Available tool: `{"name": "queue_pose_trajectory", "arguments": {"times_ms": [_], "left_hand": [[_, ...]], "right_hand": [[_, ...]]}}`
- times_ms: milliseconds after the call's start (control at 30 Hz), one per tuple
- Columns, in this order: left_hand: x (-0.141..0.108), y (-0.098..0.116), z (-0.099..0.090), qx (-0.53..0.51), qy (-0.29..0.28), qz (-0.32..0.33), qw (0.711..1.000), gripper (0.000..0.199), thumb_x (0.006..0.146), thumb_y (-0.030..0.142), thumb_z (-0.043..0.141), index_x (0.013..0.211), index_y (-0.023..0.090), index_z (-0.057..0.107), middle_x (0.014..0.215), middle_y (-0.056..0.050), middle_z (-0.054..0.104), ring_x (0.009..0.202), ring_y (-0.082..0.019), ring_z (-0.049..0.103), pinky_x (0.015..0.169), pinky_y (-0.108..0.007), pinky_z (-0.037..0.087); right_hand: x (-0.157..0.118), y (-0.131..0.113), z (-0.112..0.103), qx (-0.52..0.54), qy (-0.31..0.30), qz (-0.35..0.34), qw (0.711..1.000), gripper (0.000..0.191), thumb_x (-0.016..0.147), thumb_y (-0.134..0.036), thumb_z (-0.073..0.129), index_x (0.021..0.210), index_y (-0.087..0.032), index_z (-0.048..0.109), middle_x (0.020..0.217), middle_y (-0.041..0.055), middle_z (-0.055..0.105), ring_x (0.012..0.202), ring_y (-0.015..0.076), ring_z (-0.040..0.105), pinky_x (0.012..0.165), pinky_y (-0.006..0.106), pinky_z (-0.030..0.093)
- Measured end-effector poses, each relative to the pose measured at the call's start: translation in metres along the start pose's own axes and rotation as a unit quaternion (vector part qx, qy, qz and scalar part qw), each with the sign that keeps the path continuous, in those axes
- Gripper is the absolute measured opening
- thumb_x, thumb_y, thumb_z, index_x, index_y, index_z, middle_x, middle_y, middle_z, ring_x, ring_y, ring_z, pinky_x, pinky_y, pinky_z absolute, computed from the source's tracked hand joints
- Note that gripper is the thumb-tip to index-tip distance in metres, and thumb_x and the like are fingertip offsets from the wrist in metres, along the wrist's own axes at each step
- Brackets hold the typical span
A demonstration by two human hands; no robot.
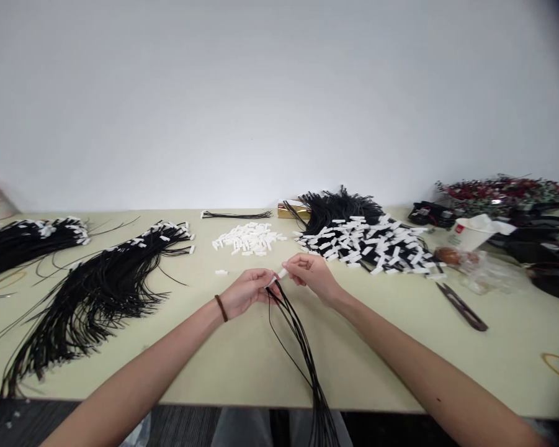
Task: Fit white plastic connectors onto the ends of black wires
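While the left hand pinches a white connector with black wires mid-frame, the right hand's fingertips pinch a small white piece just beside.

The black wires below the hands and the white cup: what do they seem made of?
Black wires: probably plastic-coated, smooth with slight sheen, bending in even curves. White cup: likely paper, matte with red print, though plastic is possible.

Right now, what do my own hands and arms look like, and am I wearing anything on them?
Your left hand and right hand are ungloved. A thin brown band circles the left wrist; the right wrist has none. No sleeve covers the visible left forearm or right forearm.
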State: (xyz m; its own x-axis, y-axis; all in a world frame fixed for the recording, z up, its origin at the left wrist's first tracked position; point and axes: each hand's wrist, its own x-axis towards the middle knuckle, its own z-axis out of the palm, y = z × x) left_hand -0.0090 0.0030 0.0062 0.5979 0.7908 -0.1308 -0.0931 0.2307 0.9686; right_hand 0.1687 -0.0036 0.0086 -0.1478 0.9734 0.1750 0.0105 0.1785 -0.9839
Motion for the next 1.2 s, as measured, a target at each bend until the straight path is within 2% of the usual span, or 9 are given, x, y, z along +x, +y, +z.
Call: {"name": "queue_pose_trajectory", "arguments": {"times_ms": [300,433,500,600,667,833,967,1033,1200], "left_hand": [[-0.004,0.002,0.005,0.052,-0.032,0.020,0.998,0.032,0.074,0.043,0.060,0.083,0.013,0.057,0.067,-0.005,0.061,0.063,-0.015,0.059,0.062,-0.028,0.045],[-0.004,0.001,0.006,0.046,-0.011,0.041,0.998,0.029,0.075,0.042,0.059,0.079,0.013,0.056,0.065,-0.004,0.059,0.061,-0.015,0.058,0.061,-0.028,0.045],[-0.003,0.000,0.005,0.024,-0.002,0.050,0.998,0.028,0.075,0.041,0.059,0.077,0.013,0.055,0.065,-0.003,0.058,0.061,-0.014,0.057,0.062,-0.029,0.046],[-0.001,-0.001,0.002,-0.017,-0.001,0.056,0.998,0.026,0.075,0.039,0.060,0.075,0.014,0.054,0.066,-0.002,0.057,0.061,-0.014,0.057,0.063,-0.029,0.046],[0.000,-0.002,0.000,-0.037,-0.004,0.056,0.998,0.025,0.075,0.038,0.061,0.074,0.014,0.054,0.066,-0.002,0.057,0.061,-0.013,0.056,0.063,-0.028,0.045],[0.001,-0.003,0.002,-0.053,-0.019,0.054,0.997,0.024,0.074,0.037,0.062,0.073,0.013,0.056,0.065,-0.001,0.056,0.061,-0.013,0.056,0.064,-0.028,0.044],[0.000,-0.004,0.005,-0.066,-0.024,0.048,0.996,0.024,0.074,0.036,0.062,0.071,0.014,0.055,0.065,-0.001,0.056,0.060,-0.012,0.055,0.064,-0.027,0.043],[-0.001,-0.004,0.006,-0.075,-0.024,0.047,0.996,0.023,0.074,0.035,0.062,0.070,0.014,0.055,0.064,-0.001,0.055,0.059,-0.011,0.055,0.064,-0.027,0.043],[-0.001,-0.003,0.007,-0.103,-0.002,0.046,0.994,0.023,0.072,0.034,0.065,0.070,0.013,0.055,0.063,0.000,0.055,0.058,-0.011,0.054,0.063,-0.026,0.043]], "right_hand": [[-0.006,-0.004,0.004,-0.039,-0.031,-0.057,0.997,0.033,0.070,-0.047,0.064,0.067,-0.015,0.055,0.055,-0.0013,0.056,0.044,0.0063,0.045,0.040,0.019,0.034],[-0.009,-0.001,0.002,-0.130,0.024,-0.145,0.981,0.026,0.078,-0.041,0.057,0.083,-0.016,0.057,0.060,-0.0012,0.057,0.047,0.0079,0.049,0.044,0.021,0.040],[-0.011,0.003,-0.003,-0.251,0.068,-0.276,0.925,0.019,0.082,-0.033,0.054,0.093,-0.017,0.057,0.069,0.0013,0.059,0.055,0.0091,0.053,0.051,0.022,0.043],[-0.013,0.007,-0.008,-0.431,0.065,-0.473,0.766,0.011,0.083,-0.018,0.053,0.091,-0.019,0.059,0.077,0.0033,0.061,0.066,0.0100,0.055,0.059,0.022,0.043],[-0.013,0.008,-0.009,-0.492,0.041,-0.538,0.683,0.013,0.082,-0.012,0.052,0.093,-0.018,0.059,0.078,0.0033,0.062,0.066,0.0098,0.055,0.060,0.022,0.043],[-0.015,0.005,-0.005,-0.538,0.030,-0.573,0.618,0.014,0.082,-0.010,0.052,0.095,-0.014,0.057,0.076,0.0034,0.063,0.067,0.0113,0.055,0.058,0.024,0.042],[-0.016,0.004,-0.003,-0.550,0.037,-0.576,0.604,0.011,0.082,-0.011,0.052,0.091,-0.015,0.058,0.072,0.0029,0.062,0.067,0.0120,0.056,0.058,0.025,0.043],[-0.017,0.005,-0.001,-0.528,0.046,-0.573,0.625,0.010,0.082,-0.013,0.054,0.090,-0.016,0.058,0.073,0.0035,0.063,0.068,0.0128,0.057,0.059,0.026,0.045],[-0.026,-0.004,0.009,-0.366,0.049,-0.490,0.789,0.020,0.083,-0.011,0.049,0.099,-0.020,0.058,0.087,0.0055,0.065,0.083,0.0142,0.059,0.072,0.027,0.050]]}}
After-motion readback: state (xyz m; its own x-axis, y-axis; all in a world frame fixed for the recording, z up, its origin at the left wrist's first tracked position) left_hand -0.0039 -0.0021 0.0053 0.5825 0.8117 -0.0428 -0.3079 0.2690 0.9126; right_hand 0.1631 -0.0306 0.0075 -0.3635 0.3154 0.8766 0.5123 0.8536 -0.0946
